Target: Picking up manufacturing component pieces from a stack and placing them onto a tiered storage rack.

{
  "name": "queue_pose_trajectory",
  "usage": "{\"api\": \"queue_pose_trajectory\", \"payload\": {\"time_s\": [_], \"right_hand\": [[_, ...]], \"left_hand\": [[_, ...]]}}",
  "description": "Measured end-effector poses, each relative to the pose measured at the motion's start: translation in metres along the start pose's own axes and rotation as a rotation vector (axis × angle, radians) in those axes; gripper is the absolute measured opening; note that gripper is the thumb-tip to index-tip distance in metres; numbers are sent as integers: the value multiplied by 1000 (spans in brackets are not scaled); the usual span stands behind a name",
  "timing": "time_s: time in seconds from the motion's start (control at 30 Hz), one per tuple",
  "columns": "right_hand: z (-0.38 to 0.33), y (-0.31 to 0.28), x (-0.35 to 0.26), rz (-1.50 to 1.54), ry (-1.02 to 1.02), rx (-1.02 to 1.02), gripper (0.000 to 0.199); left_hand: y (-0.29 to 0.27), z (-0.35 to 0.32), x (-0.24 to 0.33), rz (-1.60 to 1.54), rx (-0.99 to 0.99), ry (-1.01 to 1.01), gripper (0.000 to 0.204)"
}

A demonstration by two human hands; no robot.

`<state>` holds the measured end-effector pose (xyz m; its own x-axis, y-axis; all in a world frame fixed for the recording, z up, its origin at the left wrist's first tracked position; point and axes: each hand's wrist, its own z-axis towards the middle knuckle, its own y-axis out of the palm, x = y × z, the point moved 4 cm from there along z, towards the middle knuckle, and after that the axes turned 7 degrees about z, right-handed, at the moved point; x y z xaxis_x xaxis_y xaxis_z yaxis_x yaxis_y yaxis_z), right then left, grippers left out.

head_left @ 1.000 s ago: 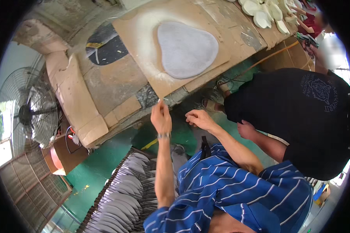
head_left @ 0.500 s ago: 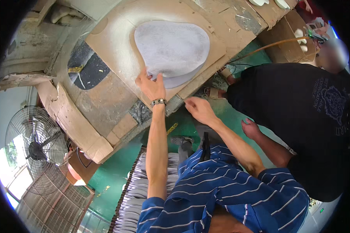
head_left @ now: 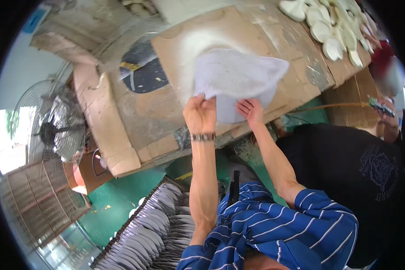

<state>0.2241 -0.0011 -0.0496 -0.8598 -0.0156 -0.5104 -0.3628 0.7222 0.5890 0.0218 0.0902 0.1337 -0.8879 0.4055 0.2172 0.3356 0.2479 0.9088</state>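
A blue rectangular sign (head_left: 33, 19) hangs at the top left edge, on the pale wall above the workbench; its markings are too blurred to make out. A brown cardboard box (head_left: 92, 166) with a dark outlined shape on its side stands on the green floor below the bench, just right of the standing fan (head_left: 47, 128).

Pale grey-white sheet (head_left: 238, 76), tan cardboard board (head_left: 175, 49) — blue white-striped shirt (head_left: 279, 229), green floor (head_left: 121, 198), black shirt (head_left: 346, 166).

Cardboard-covered workbench (head_left: 157, 112) under grey fabric sheet (head_left: 238, 74) (white cut pieces (head_left: 333, 31) piled beyond)
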Motion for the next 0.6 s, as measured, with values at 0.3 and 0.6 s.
{"api": "queue_pose_trajectory", "payload": {"time_s": [0.3, 0.6], "right_hand": [[-202, 192, 2, 18, 440, -584, 53], [-362, 305, 85, -353, 1071, -1328, 53]], "left_hand": [[45, -296, 144, 174, 65, 578, 65], [72, -606, 151, 262, 138, 1217, 77]]}}
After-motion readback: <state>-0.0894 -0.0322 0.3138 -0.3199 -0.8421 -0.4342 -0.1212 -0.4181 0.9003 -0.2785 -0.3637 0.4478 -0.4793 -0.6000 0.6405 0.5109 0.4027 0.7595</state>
